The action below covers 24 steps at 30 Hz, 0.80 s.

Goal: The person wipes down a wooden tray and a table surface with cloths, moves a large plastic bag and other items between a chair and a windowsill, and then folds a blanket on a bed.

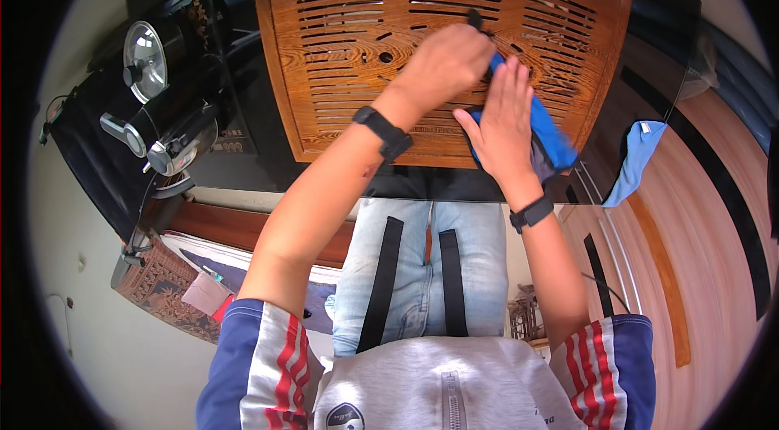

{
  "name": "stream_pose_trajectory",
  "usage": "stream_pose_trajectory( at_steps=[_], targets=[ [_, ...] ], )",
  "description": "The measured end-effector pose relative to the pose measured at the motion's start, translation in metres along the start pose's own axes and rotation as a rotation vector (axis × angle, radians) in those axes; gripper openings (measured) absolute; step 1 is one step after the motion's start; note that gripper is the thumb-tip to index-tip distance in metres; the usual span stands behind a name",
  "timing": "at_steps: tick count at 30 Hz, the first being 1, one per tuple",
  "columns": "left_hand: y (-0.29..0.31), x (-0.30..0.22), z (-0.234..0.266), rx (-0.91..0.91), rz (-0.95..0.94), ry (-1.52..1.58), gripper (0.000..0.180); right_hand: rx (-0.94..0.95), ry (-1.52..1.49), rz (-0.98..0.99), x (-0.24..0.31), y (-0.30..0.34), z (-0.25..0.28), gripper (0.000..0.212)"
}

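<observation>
A long blue and grey fabric bundle [550, 131] with a black end piece [474, 19] lies slantwise over a brown slatted wooden tray [280, 49]; it looks like a folded umbrella, blurred at its lower right end. My left hand [449, 59] is closed in a fist around its upper end, the black piece poking out beyond the fingers. Flat on the fabric, with fingers stretched and thumb apart, rests my right hand [505, 123], just below and right of the left. Part of the bundle is hidden under both hands.
The tray sits on a black glossy table [243, 174]. At its left stand a glass-lidded pot [146, 61] and a black-handled kettle [182, 142]. A light blue cloth piece [637, 162] with a white tag hangs over the right edge. My knees [422, 260] are below the near edge.
</observation>
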State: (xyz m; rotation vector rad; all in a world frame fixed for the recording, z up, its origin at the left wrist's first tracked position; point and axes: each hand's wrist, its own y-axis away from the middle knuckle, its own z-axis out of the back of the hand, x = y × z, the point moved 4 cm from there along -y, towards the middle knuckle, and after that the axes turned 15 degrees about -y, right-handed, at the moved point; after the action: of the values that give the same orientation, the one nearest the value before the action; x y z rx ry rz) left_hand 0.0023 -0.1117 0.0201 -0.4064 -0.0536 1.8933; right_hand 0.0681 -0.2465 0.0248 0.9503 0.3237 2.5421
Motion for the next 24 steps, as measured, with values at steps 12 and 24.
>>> stream_pose_trajectory(
  at_steps=[12,24],
  targets=[
    [0.108,0.068,0.068,0.084,0.36,-0.086,0.036,0.201,-0.07,0.404,0.085,-0.05,-0.054,0.102],
    [0.089,0.047,0.053,0.021,0.504,-0.057,0.035,0.033,0.127,0.144,0.043,-0.027,-0.006,0.062]
  ],
)
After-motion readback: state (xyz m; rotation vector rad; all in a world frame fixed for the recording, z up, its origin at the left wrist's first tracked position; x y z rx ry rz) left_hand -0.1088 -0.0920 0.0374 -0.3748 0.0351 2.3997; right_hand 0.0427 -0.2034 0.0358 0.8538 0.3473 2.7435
